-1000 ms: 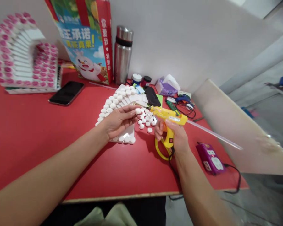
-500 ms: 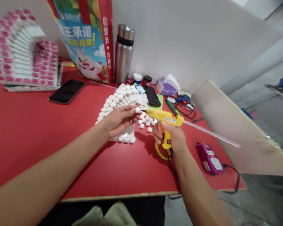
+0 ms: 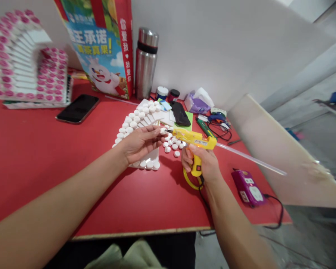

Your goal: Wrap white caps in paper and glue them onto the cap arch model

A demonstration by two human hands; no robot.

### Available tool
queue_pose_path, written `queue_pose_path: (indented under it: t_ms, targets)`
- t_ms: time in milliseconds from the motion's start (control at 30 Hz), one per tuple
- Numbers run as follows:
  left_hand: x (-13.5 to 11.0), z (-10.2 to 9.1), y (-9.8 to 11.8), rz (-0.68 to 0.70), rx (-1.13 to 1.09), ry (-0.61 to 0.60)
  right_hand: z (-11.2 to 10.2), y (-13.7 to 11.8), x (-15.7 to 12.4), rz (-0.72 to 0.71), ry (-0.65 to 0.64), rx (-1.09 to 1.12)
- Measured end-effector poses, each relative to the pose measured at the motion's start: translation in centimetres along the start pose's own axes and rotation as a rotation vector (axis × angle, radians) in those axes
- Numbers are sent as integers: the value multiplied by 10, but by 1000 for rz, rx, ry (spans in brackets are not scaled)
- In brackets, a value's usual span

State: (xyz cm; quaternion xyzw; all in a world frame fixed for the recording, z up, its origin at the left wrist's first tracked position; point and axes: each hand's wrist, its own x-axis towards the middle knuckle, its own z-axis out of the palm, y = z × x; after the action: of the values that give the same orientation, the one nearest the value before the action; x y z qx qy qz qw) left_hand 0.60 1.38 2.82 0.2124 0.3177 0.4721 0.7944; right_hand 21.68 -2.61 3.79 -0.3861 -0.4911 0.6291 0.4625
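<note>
My right hand (image 3: 203, 160) is wrapped round the grip of a yellow hot glue gun (image 3: 194, 139), with a long clear glue stick (image 3: 252, 158) out of its back end. Between thumb and fingertips, my left hand (image 3: 141, 144) pinches a small white round piece (image 3: 162, 130). The gun's nozzle points left and is at this piece; whether they touch I cannot tell. Below my left hand lies a white curved board (image 3: 154, 153) edged with rows of white round pieces, partly hidden by the hand. Several loose white pieces (image 3: 174, 146) lie on the table to its right.
The red table (image 3: 123, 209) also carries a phone (image 3: 77, 108), a steel flask (image 3: 146, 63), a printed bag (image 3: 100, 48) and a pink-and-white decorated form (image 3: 5, 63). On the right are a purple power box (image 3: 249, 188), cables and a leaning board (image 3: 282, 157).
Almost nothing differs. The whole view has shifted slightly, and both hands keep the white piece and glue gun nozzle close together.
</note>
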Motion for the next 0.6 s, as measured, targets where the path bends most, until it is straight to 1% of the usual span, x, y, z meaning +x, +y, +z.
queue_pose_path:
  t_ms: [233, 400, 600]
  targets:
    - [1, -2, 0, 4, -17, -3, 1, 0, -1, -12, 29, -19]
    - [3, -5, -1, 29, -22, -38, 1, 0, -1, -3, 20, -21]
    - [2, -3, -1, 15, -19, -3, 1, 0, -1, 15, -8, -17]
